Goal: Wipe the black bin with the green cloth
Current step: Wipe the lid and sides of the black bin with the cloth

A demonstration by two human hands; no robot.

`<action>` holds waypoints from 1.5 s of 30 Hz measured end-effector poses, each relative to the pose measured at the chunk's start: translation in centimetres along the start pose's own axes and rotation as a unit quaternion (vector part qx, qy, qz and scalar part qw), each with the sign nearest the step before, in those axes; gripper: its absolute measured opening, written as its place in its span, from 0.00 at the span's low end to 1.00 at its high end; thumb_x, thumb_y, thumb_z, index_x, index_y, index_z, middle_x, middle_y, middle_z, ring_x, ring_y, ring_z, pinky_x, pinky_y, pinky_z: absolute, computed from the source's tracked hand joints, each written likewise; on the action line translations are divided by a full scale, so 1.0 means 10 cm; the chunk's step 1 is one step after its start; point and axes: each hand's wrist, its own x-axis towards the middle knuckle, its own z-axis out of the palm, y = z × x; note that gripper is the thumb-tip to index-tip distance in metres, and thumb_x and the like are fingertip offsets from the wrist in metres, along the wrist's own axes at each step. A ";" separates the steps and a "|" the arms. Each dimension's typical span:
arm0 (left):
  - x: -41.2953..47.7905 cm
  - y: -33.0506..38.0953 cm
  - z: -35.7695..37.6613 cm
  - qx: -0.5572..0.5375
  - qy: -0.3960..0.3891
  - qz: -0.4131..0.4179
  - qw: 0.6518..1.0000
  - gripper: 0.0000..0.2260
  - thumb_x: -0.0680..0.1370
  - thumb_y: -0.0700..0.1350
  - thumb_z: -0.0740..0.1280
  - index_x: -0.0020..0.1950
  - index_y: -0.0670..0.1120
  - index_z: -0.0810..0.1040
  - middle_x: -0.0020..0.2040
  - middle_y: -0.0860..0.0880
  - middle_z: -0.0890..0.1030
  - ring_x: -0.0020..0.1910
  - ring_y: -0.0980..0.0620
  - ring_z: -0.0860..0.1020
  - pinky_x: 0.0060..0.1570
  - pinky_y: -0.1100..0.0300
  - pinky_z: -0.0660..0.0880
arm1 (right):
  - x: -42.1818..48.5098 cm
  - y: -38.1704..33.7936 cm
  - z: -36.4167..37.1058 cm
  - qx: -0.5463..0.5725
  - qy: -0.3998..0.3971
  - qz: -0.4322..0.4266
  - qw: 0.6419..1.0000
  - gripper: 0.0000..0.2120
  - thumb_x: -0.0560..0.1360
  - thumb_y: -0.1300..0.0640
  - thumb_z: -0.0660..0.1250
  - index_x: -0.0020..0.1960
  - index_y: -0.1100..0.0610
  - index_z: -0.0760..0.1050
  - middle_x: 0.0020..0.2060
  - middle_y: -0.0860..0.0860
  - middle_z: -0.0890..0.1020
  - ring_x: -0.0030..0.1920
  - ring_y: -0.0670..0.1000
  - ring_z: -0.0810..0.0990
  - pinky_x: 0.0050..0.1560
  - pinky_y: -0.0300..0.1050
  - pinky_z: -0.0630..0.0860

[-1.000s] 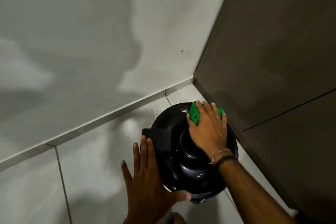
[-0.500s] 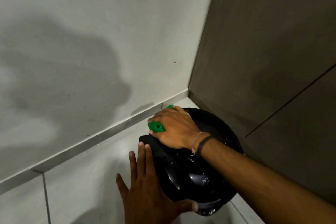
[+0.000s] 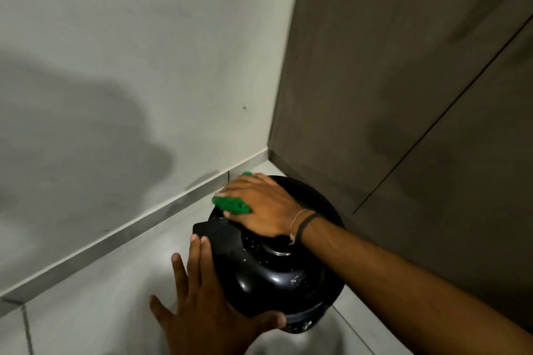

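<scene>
Against the corner where the grey wall [image 3: 115,66] meets the dark panel [image 3: 403,95] sits the black bin [image 3: 277,277]. Right hand [image 3: 259,204] presses the green cloth [image 3: 232,204] flat on its lid's far side, fingers closed over it. Left hand [image 3: 207,305], fingers spread, braces its near-left side, likely against sliding.

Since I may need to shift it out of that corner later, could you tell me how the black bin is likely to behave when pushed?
The round, glossy black plastic bin probably slides easily on the smooth tiled floor. The left hand braces its side while the right hand presses the green cloth on its domed lid, suggesting it is light and may shift or tip. Droplets could make it slippery.
</scene>
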 end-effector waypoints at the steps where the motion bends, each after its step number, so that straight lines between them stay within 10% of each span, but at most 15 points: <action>1: -0.03 0.00 0.01 -0.008 0.001 0.010 1.000 0.85 0.32 0.90 0.58 0.75 0.60 0.16 0.80 0.61 0.22 0.84 0.49 0.28 0.79 0.24 0.46 | -0.03 0.10 -0.05 0.016 0.010 0.027 0.999 0.25 0.83 0.39 0.64 0.79 0.42 0.72 0.78 0.46 0.74 0.80 0.50 0.67 0.83 0.54 0.56; 17: -0.07 -0.14 0.10 -0.033 0.061 0.088 0.994 0.84 0.37 0.90 0.61 0.84 0.56 0.32 0.86 0.60 0.33 0.86 0.49 0.36 0.76 0.21 0.49 | -1.68 0.17 0.38 0.207 0.250 0.242 0.914 0.27 0.83 0.45 0.62 0.82 0.49 0.68 0.82 0.45 0.68 0.85 0.47 0.59 0.86 0.58 0.53; 24: -0.01 -0.20 0.21 -0.039 0.085 0.110 0.989 0.81 0.42 0.90 0.62 0.85 0.55 0.33 0.86 0.58 0.34 0.86 0.48 0.37 0.76 0.22 0.50 | -2.13 -0.46 0.76 0.012 0.191 0.143 0.971 0.36 0.76 0.40 0.63 0.82 0.49 0.67 0.82 0.48 0.68 0.85 0.50 0.56 0.82 0.56 0.52; 30: 0.00 -0.24 0.29 -0.034 0.122 0.137 0.982 0.55 0.72 0.70 0.63 0.83 0.55 0.28 0.82 0.58 0.24 0.85 0.47 0.30 0.78 0.21 0.49 | -1.74 -0.62 0.67 -0.126 0.053 -0.012 0.991 0.37 0.74 0.37 0.67 0.82 0.43 0.65 0.82 0.45 0.68 0.84 0.52 0.62 0.81 0.59 0.53; 35: 0.02 -0.27 0.25 0.011 0.090 0.127 0.988 0.67 0.56 0.86 0.53 0.75 0.55 0.15 0.81 0.55 0.21 0.83 0.46 0.27 0.79 0.25 0.46 | -1.35 -0.57 0.51 -0.108 0.038 -0.035 0.993 0.31 0.81 0.40 0.61 0.83 0.42 0.62 0.83 0.44 0.65 0.86 0.49 0.54 0.86 0.53 0.43; 45: 0.03 -0.27 0.24 -0.028 0.086 0.123 0.988 0.80 0.44 0.91 0.61 0.81 0.56 0.23 0.83 0.57 0.26 0.84 0.48 0.28 0.78 0.23 0.40 | -0.19 -0.30 0.14 -0.089 0.019 -0.012 0.996 0.25 0.83 0.40 0.59 0.77 0.46 0.74 0.75 0.46 0.77 0.81 0.51 0.67 0.84 0.53 0.55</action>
